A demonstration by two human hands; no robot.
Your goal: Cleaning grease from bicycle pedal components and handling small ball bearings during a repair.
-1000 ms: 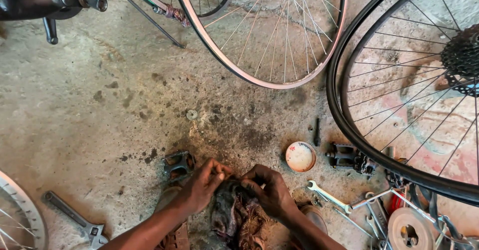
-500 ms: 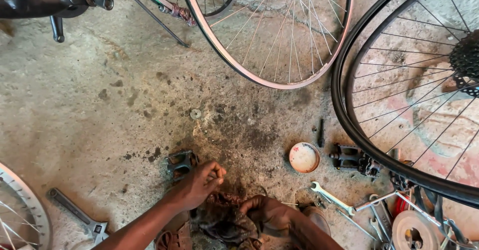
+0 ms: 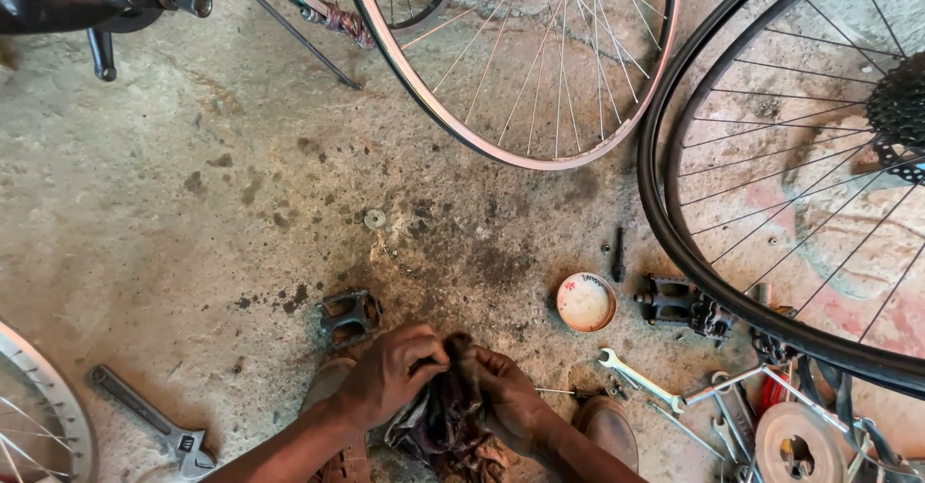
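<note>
Left hand [image 3: 390,372]: clenched on dark greasy rag [image 3: 443,420] | Right hand [image 3: 506,396]: back up from half a second ago, gripping rag's other side | Rag: bunched between hands above concrete floor [image 3: 193,252], beside pedal [image 3: 349,315] | Judgement: wiping continues

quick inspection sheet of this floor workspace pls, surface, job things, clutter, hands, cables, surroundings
surface: stained, pitted concrete floor, dark oily patch near the middle.
job's things: dark greasy rag bunched between both hands; whatever it wraps is hidden.
clutter: pedal by the left hand, second pedal, small round tin, combination spanner, adjustable wrench, washer.
grippers: left hand and right hand both closed on the rag, fingers curled in.
cables: nothing seen.
surroundings: bare rim wheel at the top, tyred wheel with sprockets on the right.
</note>
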